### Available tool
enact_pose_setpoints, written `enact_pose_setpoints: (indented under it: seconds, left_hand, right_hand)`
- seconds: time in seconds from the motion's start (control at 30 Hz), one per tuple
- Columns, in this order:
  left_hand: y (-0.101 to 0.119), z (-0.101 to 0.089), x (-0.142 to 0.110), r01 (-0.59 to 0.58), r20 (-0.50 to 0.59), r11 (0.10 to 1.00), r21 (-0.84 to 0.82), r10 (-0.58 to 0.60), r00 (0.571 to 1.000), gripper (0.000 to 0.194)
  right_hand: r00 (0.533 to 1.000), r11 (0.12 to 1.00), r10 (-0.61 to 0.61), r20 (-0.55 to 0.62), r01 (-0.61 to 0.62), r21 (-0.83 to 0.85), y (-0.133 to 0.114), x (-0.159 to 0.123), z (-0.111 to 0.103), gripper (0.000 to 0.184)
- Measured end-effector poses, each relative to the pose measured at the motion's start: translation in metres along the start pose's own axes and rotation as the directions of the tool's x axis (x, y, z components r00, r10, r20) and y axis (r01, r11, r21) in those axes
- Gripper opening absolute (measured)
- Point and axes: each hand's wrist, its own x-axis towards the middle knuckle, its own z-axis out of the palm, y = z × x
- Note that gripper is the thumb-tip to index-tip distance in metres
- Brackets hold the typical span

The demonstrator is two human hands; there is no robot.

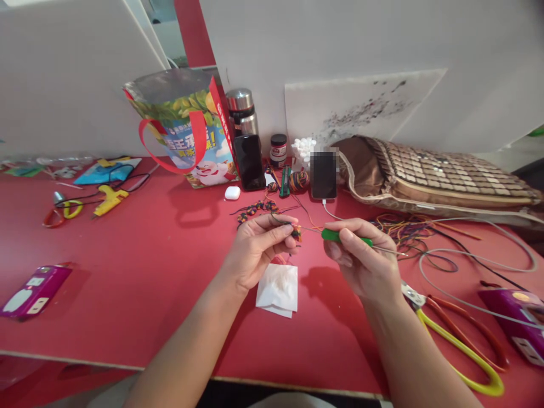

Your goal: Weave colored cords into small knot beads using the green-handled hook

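Note:
My left hand (259, 246) is closed in a pinch on a small multicoloured braided knot (296, 232) with thin cords trailing from it. My right hand (361, 260) is wrapped round a green-handled crochet hook (346, 237), whose thin metal tip points left at the knot. Both hands hover over the red table (140, 272), just above a folded white tissue (278, 289). Several finished braided knots (257, 209) lie behind the hands.
A printed shopping bag (187, 133), a steel flask (242, 110), two phones (249, 161) (323, 174) and a woven mat (437, 173) stand at the back. Loose coloured cords (408, 232), scissors (454, 334) and purple power strips (34, 289) (518, 317) lie at the sides. A yellow glue gun (108, 199) rests far left.

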Motion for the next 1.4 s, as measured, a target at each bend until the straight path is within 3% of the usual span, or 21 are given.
enact_pose_setpoints:
  seconds: [0.33,0.47,0.63,0.77,0.9,1.2,1.4]
  left_hand:
    - [0.01,0.021,-0.037,-0.062,-0.047,0.998,-0.029,0.061,0.997,0.024]
    - [0.012,0.027,-0.046,-0.07,0.0,0.997,-0.044,0.07,0.998,0.022]
    - [0.017,0.039,-0.034,-0.099,0.006,0.993,-0.071,0.099,0.995,0.02]
    - [0.032,0.057,-0.02,-0.121,0.034,0.989,-0.087,0.124,0.992,0.017]
    - [0.045,0.069,-0.007,-0.154,0.075,0.984,-0.093,0.161,0.984,0.016]
    - [0.034,0.05,0.02,-0.129,-0.019,0.972,-0.198,0.127,0.992,0.015]
    - [0.034,0.049,0.024,-0.094,-0.015,0.972,-0.217,0.093,0.996,0.01]
  right_hand:
    - [0.967,0.985,-0.159,0.197,0.168,-0.027,0.009,-0.031,0.014,0.023]
    - [0.97,0.975,-0.206,0.13,0.214,-0.052,0.003,-0.035,0.021,0.014]
    - [0.982,0.982,-0.185,0.019,0.185,0.031,-0.008,-0.015,0.035,0.014]
    - [0.988,0.97,-0.152,0.024,0.144,0.197,-0.023,0.013,0.043,0.016]
    - [0.98,0.958,-0.179,0.091,0.153,0.241,-0.033,0.035,0.044,0.016]
    - [0.981,0.963,-0.153,0.118,0.122,0.239,-0.011,0.056,0.04,0.009]
    - [0.981,0.98,-0.169,0.093,0.158,0.12,-0.011,0.058,0.038,0.009]
